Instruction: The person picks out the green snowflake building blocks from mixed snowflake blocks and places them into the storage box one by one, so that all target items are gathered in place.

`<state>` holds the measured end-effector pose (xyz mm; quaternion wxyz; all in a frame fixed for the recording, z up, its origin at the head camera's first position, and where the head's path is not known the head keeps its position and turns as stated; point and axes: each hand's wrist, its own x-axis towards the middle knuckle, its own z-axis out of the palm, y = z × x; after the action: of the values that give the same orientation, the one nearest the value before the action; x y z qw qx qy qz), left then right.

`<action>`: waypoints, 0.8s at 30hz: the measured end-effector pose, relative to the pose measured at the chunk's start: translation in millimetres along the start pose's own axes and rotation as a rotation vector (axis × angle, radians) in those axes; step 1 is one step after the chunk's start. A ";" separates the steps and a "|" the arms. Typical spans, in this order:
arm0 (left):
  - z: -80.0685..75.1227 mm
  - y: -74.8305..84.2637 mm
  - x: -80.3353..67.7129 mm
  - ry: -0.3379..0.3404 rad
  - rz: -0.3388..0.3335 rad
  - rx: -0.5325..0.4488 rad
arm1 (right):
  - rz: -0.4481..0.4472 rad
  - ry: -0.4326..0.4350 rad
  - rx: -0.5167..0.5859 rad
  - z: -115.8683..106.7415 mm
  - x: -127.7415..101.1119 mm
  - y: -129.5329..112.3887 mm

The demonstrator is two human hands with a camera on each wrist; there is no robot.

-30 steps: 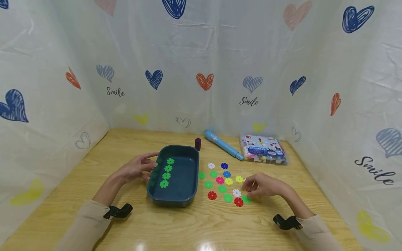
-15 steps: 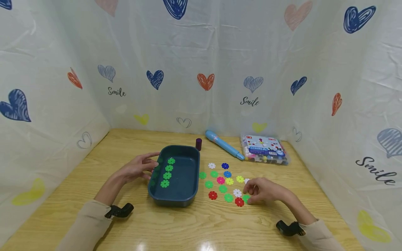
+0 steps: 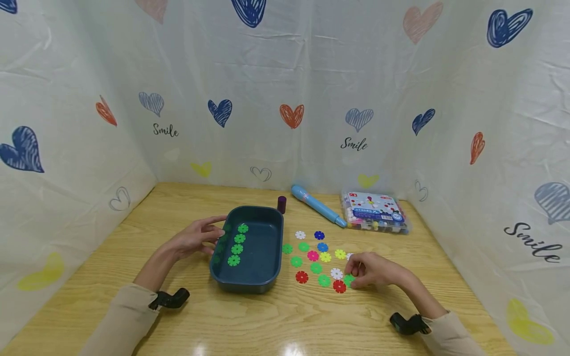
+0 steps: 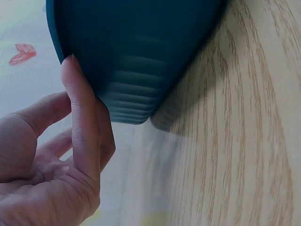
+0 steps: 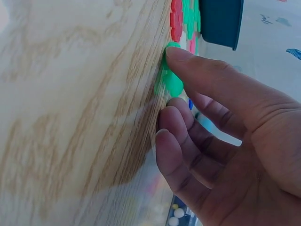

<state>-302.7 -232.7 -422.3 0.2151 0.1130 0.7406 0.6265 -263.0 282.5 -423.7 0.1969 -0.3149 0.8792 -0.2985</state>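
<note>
Four discs (image 3: 238,249) lie in the tray (image 3: 261,253) the loosely bent left hand (image 3: 192,240) touches, while the half-curled right hand (image 3: 376,270) has edged to another disc (image 5: 174,84), seemingly within grasp, pinch unclear.

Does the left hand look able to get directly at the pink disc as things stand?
Probably not directly: the dark tray stands between the left grip and the pink disc. That grip would likely have to reach over or around it; nothing covers the disc itself.
</note>
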 end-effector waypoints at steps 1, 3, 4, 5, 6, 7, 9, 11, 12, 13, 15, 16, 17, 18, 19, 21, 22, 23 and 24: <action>0.0 -0.2 0.0 -0.001 0.000 0.000 | 0.002 0.003 0.000 0.0 0.3 0.5; 0.0 -0.4 0.0 -0.001 -0.001 0.000 | 0.005 0.007 0.004 -0.1 0.8 1.2; 0.0 -0.4 0.0 0.000 -0.002 0.001 | 0.006 0.011 0.003 -0.1 1.1 1.8; 0.1 -0.3 0.0 0.001 -0.002 0.001 | 0.008 0.016 0.001 -0.4 1.3 2.2; 0.0 -0.4 0.1 0.001 -0.002 0.002 | 0.011 0.020 -0.001 -0.8 1.5 2.2; 0.0 -0.4 0.2 0.002 -0.002 0.003 | 0.013 0.025 -0.005 -1.1 1.7 2.3; -0.2 -0.6 0.4 0.003 -0.001 0.007 | 0.016 0.040 -0.011 -2.1 1.9 2.1; -0.3 -0.7 0.6 0.002 0.000 0.009 | 0.013 0.054 -0.013 -3.3 2.0 1.8; -0.4 -0.8 0.7 0.001 0.001 0.008 | 0.009 0.060 -0.014 -3.7 2.0 1.7; -0.5 -0.8 0.7 0.001 0.001 0.008 | 0.000 0.063 -0.012 -4.3 2.0 1.6; -0.6 -1.0 0.8 0.000 0.001 0.005 | -0.016 0.066 -0.007 -5.3 1.8 1.6; -0.7 -1.1 0.8 -0.001 0.001 0.004 | -0.023 0.065 -0.005 -5.8 1.7 1.7; -0.6 -1.2 0.7 -0.001 0.000 0.002 | -0.031 0.065 -0.005 -6.2 1.5 1.6; -0.6 -1.2 0.7 -0.002 0.000 0.002 | -0.037 0.064 -0.004 -6.7 1.5 1.7; -0.5 -1.2 0.6 -0.003 0.001 0.002 | -0.043 0.061 -0.002 -7.1 1.4 1.8; -0.3 -1.3 0.4 -0.006 0.003 0.000 | -0.056 0.060 -0.002 -7.6 1.3 2.7; -0.2 -1.4 0.4 -0.006 0.004 0.000 | -0.061 0.058 -0.001 -7.8 1.4 3.1; -0.1 -1.4 0.3 -0.008 0.005 0.000 | -0.068 0.058 -0.002 -7.9 1.4 3.6; -0.1 -1.5 0.2 -0.008 0.005 0.000 | -0.077 0.055 0.002 -8.0 1.5 4.3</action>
<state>-302.8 -233.0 -423.7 0.2164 0.1174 0.7394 0.6266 -270.2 287.4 -420.8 0.1613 -0.3401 0.8712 -0.3151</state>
